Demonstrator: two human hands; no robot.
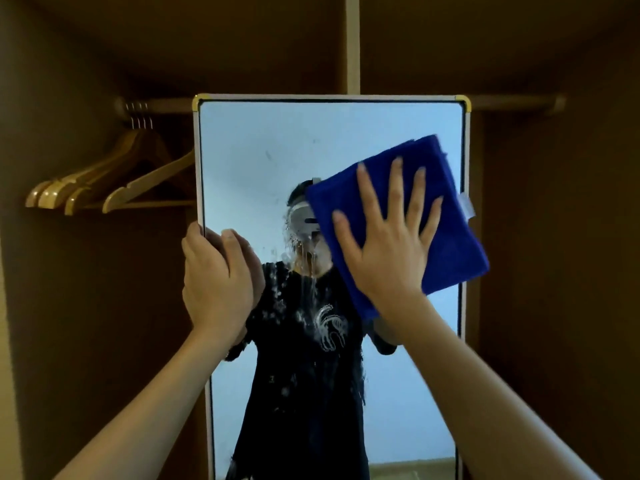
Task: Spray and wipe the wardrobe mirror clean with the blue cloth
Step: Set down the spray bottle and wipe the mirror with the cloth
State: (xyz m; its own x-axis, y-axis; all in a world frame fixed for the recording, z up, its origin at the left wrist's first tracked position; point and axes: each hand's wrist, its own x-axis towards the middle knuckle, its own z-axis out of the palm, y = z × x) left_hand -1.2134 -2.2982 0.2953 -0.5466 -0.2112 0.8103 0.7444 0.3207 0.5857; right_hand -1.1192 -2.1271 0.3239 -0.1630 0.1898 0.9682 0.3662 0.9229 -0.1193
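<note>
A tall framed mirror (263,140) stands upright inside the wardrobe, with yellow corner caps at its top. White spray foam and drips run down its middle. A folded blue cloth (453,244) lies flat against the glass at the right. My right hand (388,237) presses it with fingers spread straight. My left hand (216,275) grips the mirror's left frame edge, thumb on the glass and fingers curled behind. A person's reflection shows in the glass. No spray bottle is in view.
Several wooden hangers (104,188) hang on the rail (162,105) at the left, close to the mirror's edge. A light vertical wardrobe divider (352,43) rises behind the mirror. Dark brown wardrobe walls close in on both sides.
</note>
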